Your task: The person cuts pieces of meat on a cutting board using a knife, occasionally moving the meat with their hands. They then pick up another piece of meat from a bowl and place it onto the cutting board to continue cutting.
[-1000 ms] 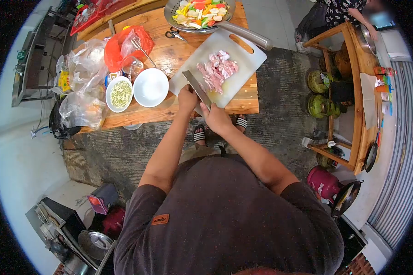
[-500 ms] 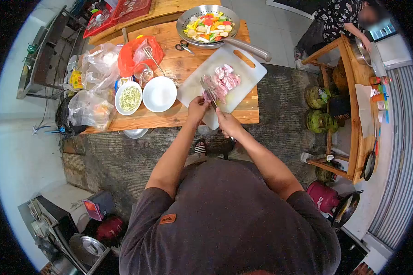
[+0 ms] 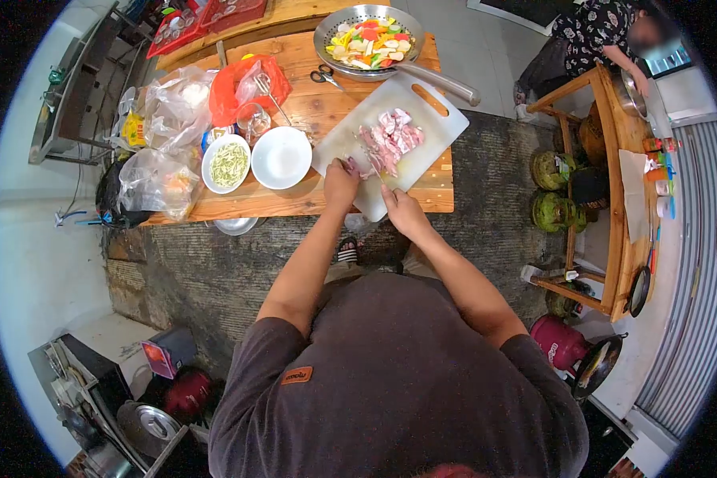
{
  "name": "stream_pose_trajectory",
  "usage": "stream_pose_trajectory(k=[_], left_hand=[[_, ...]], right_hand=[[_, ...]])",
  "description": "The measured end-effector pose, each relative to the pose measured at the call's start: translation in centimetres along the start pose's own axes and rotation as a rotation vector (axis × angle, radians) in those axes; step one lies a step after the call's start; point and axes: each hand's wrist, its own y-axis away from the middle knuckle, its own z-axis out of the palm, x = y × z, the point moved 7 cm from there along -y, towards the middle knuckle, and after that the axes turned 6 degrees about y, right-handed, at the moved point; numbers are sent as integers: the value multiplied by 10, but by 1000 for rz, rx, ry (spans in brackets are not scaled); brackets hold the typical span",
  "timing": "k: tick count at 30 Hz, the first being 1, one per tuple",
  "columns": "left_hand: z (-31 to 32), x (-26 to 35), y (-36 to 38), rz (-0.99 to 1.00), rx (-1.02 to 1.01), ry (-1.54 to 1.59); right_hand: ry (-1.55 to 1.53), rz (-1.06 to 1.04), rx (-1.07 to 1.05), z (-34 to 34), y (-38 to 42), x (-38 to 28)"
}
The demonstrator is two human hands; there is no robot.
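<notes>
Pieces of raw pink meat (image 3: pixel 397 135) lie in a pile on the white cutting board (image 3: pixel 438 119), which sits tilted on the wooden table. My right hand (image 3: pixel 405 212) grips a knife (image 3: pixel 377 173) near the board's front edge. Its blade appears as a thin line and points toward the meat; most of the handle is hidden in my fist. To the left of the knife, my left hand (image 3: pixel 342 183) has its fingers curled on a small piece of meat (image 3: pixel 353 166) on the board. Left of that hand stands an empty white bowl (image 3: pixel 280 159).
Beside the bowl are a bowl of shredded greens (image 3: pixel 230 165), plastic bags (image 3: pixel 163 179), a red bag (image 3: pixel 235 88) and scissors (image 3: pixel 324 74). A steel colander (image 3: pixel 324 40) of cut vegetables stands behind the board. A person (image 3: pixel 589 36) works at another wooden table (image 3: pixel 605 191) on the right.
The knife blade has turned from showing its flat side to nearly edge-on, and has come off the meat pile. My right hand has shifted slightly right; my left stays by the small piece.
</notes>
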Motion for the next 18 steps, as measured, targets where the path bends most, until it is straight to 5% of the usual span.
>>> stream_pose_trajectory(k=[6,18], left_hand=[[-12,14,18,146,95,77],[-22,28,33,280,158,45]], right_hand=[[-450,153,-190,-3,10,-6],[-420,107,-287,1,34,-24]])
